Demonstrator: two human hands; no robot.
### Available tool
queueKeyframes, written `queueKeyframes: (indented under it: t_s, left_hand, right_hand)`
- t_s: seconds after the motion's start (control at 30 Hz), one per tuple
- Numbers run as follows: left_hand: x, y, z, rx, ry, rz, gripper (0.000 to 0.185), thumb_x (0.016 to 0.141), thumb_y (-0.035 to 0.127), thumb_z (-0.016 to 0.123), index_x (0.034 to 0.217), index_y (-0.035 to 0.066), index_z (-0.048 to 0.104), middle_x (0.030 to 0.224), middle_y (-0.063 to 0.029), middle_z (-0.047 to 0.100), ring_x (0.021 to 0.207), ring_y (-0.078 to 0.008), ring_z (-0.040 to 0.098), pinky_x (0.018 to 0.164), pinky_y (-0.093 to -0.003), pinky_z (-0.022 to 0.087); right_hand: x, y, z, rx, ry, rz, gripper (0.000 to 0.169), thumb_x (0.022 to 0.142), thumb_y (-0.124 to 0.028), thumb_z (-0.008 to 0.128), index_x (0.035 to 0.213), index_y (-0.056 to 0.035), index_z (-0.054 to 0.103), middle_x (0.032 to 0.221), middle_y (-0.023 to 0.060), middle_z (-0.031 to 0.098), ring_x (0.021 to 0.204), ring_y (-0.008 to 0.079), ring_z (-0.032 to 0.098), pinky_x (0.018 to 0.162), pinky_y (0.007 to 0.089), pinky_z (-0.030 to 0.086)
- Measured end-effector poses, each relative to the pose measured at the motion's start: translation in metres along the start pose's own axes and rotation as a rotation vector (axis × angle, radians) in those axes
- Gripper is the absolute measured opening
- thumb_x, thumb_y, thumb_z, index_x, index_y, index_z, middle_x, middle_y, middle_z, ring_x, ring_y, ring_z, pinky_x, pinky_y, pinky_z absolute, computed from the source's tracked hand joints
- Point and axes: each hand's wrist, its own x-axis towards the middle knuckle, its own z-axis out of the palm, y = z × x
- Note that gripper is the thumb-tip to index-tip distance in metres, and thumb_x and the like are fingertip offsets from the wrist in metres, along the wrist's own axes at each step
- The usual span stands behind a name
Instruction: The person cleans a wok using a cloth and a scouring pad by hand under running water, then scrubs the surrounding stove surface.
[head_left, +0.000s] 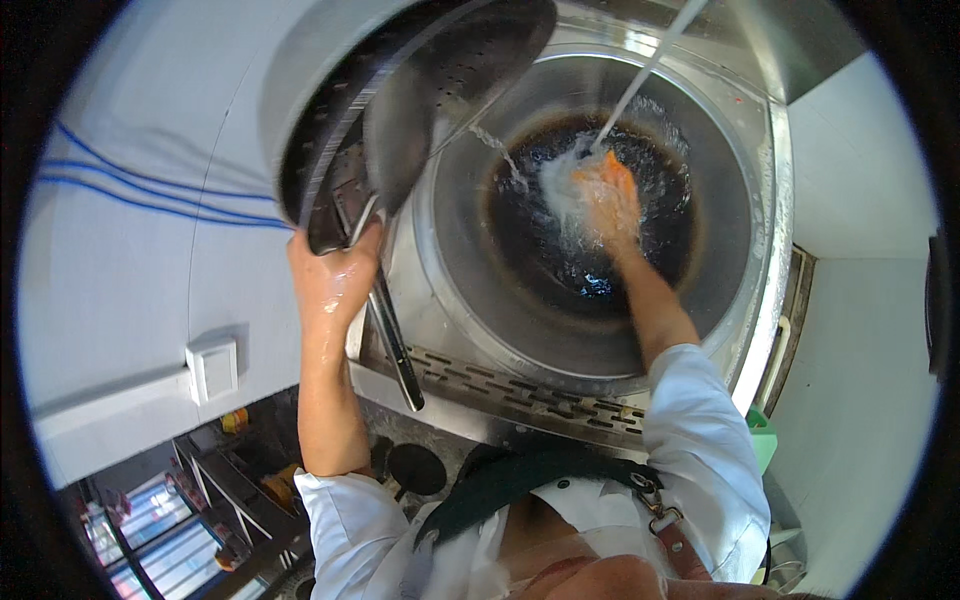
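My left hand (337, 262) grips dark metal cookware (330, 150) at its lower edge, beside the wall left of the wok. The cookware is tilted and partly blurred; a perforated round part (480, 45) shows at its top, and a dark metal handle (397, 345) slants down past my wrist. A thin stream of water runs from its side into the large round wok (465, 247). My right hand (607, 210) is in the dark water inside the wok, around an orange item (619, 172), perhaps a cloth. Splashing water hides the fingers. A jet of water (652, 64) falls right beside them.
The wok is set in a stainless steel stove top, with a slotted drain strip (525, 390) along the near edge. Blue cables (165, 206) and a white switch box (214, 370) are on the left wall. A green container (761, 439) stands low at the right.
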Motion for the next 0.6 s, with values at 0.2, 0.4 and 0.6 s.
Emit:
queueKeyframes:
  t_s: [0.2,0.4,0.6]
  left_hand:
    - [-0.037,-0.038,-0.061,-0.049,-0.045,-0.078,0.033,0.073,0.009,0.069,0.104,-0.002,0.062,0.096,-0.0143,0.066,0.088,-0.0256,0.062,0.081,-0.0363,0.047]
    - [-0.076,-0.067,-0.068,-0.13,0.021,-0.077,0.033,0.073,0.015,0.07,0.099,-0.004,0.063,0.092,-0.0197,0.068,0.084,-0.0288,0.065,0.078,-0.0353,0.048]
    - [-0.053,-0.076,-0.017,-0.469,-0.178,-0.129,0.028,0.072,0.013,0.071,0.093,-0.005,0.065,0.084,-0.009,0.066,0.076,-0.0182,0.059,0.07,-0.0314,0.046]
  right_hand:
    - [-0.007,-0.164,0.029,0.442,0.24,0.118,0.043,0.083,-0.032,0.057,0.121,-0.0115,0.054,0.111,0.0173,0.059,0.107,0.0352,0.053,0.092,0.0461,0.042]
    - [-0.02,-0.261,-0.002,0.8,0.251,0.253,0.061,0.088,-0.039,0.051,0.143,-0.0157,0.037,0.127,0.0211,0.049,0.111,0.0405,0.05,0.096,0.0502,0.04]
    - [-0.171,-0.242,-0.069,0.225,0.087,-0.119,0.07,0.081,-0.033,0.067,0.142,-0.016,0.038,0.114,0.0209,0.058,0.082,0.03,0.064,0.069,0.0437,0.054]
